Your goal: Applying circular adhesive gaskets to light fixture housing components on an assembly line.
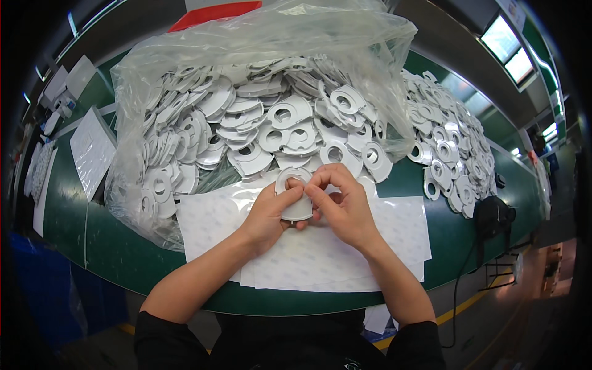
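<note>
A light grey flat plastic part (297, 208) with a round ring-shaped opening at its top is held up in front of me, over white sheets (320, 265) on the table. My left hand (266, 214) grips it from the left, thumb on its face and fingers behind it. With thumb and forefinger pinched together, my right hand (346, 206) touches the ring's right edge. Whether a small bit lies between those fingertips I cannot tell. Just beyond my hands is a large heap of like parts (253, 132) in an open clear plastic bag (139, 80).
A second heap of grey parts (456, 163) lies on the green table (68, 209) at the right. Near the right edge sits a black device (493, 217) with a cable. A film-wrapped stack (92, 148) is at the left; a red tray (216, 13) is behind the bag.
</note>
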`<action>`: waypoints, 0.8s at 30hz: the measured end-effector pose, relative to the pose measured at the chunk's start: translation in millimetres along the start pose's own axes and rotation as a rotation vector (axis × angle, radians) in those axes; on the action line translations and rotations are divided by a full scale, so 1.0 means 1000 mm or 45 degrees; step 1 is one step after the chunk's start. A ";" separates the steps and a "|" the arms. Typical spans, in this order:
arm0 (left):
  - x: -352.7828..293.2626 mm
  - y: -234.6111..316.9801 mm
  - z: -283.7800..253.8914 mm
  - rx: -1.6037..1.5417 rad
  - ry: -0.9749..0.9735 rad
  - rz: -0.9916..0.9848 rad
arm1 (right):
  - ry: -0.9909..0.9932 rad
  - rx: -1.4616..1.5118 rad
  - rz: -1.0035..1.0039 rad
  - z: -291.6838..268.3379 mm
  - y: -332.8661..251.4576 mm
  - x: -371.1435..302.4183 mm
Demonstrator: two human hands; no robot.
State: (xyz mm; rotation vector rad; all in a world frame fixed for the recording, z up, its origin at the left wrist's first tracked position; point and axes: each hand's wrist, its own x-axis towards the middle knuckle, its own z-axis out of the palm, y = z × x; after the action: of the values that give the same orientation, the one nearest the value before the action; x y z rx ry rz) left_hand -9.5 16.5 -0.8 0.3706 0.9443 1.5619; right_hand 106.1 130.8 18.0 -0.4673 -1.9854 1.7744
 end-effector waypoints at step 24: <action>0.000 -0.006 -0.001 0.361 -0.115 0.090 | 0.170 -0.101 0.105 -0.007 -0.011 0.001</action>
State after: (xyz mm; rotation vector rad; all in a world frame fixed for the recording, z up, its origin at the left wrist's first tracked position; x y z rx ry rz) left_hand -6.6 16.0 -5.6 0.6750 1.0943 1.4635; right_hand 109.4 135.3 30.0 -0.6840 -1.9747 1.6701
